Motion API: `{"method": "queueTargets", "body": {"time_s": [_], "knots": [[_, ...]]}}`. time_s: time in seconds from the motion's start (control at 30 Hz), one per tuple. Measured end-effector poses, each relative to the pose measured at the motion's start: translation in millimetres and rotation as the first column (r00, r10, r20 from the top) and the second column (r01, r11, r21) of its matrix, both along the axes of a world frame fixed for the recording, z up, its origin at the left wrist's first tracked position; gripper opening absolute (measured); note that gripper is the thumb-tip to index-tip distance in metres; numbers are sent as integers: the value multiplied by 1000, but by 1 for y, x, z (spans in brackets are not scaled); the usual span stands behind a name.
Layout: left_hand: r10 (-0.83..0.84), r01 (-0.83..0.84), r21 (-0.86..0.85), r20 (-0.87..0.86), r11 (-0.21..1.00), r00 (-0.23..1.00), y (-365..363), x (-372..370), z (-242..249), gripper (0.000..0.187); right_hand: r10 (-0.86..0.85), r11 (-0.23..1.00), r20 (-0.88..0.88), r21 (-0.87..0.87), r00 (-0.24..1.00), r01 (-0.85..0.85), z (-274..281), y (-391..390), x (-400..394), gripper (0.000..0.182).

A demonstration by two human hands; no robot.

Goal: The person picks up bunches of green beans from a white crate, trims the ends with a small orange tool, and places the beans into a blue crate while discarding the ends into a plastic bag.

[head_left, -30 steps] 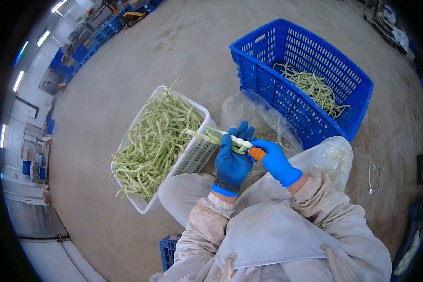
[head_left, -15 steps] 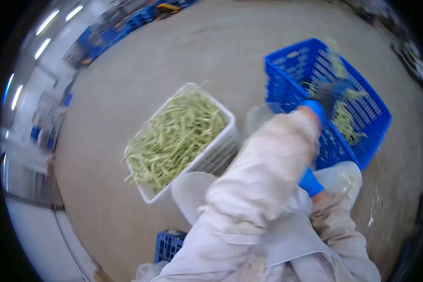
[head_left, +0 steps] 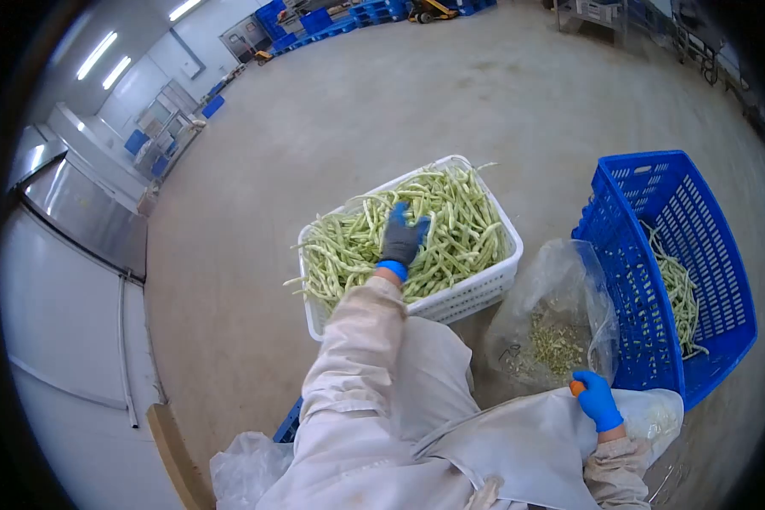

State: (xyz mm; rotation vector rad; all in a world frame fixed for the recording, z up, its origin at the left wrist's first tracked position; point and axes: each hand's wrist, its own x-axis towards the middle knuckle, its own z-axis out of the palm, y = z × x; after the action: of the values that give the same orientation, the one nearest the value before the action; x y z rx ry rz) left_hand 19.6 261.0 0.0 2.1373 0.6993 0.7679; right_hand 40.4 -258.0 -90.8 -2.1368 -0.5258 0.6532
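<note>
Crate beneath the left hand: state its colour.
The crate is white, best seen in the head view.

We count two gloved hands: one left hand (head_left: pixel 404 234) over the middle of the white basket (head_left: pixel 476 293), and one right hand (head_left: pixel 597 399) around one orange handle (head_left: pixel 577 388). On the floor (head_left: pixel 229 255) we have that one white basket and one large blue basket (head_left: pixel 622 255). We find two lots of green beans: one heap (head_left: pixel 459 225) reaching the white basket's edges, one smaller pile (head_left: pixel 678 293) on the blue basket's bottom; the pods are too tangled for us to number. We count one clear bag (head_left: pixel 561 276) beside the blue basket's left edge, holding one scatter of scraps (head_left: pixel 557 344).
</note>
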Motion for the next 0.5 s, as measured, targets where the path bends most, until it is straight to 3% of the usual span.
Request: {"method": "queueTargets", "body": {"time_s": [0.07,0.13,0.17,0.23,0.27,0.3,0.37,0.47,0.5], "knots": [[251,-217,238,-123,947,960,56,-19,-8,69,-32,999,-16,-25,999,32,-3,4,3,26],[334,-303,160,-227,939,915,90,-26,3,69,-32,999,-8,-34,999,32,-15,3,6,25],[331,-302,156,-218,940,918,109,-24,0,69,-34,998,-11,-44,999,33,-22,2,7,24],[290,-281,95,-504,955,814,142,-12,-15,72,-68,997,-63,-25,996,66,-32,2,9,23],[286,-279,89,-495,956,820,145,-3,-16,72,-98,995,-124,-7,987,98,-40,0,10,22],[263,-236,126,-610,963,747,143,5,-18,75,-34,999,22,10,999,33,-50,-1,12,17],[269,-191,192,-771,963,578,137,22,-28,83,-40,999,16,3,999,40,-58,-4,15,17],[355,-309,235,-831,922,428,119,34,-27,98,-28,999,7,-41,1000,28,-45,9,16,16],[352,-308,231,-830,923,432,123,39,-41,98,-18,998,17,-56,1000,19,-40,13,16,16]]}}
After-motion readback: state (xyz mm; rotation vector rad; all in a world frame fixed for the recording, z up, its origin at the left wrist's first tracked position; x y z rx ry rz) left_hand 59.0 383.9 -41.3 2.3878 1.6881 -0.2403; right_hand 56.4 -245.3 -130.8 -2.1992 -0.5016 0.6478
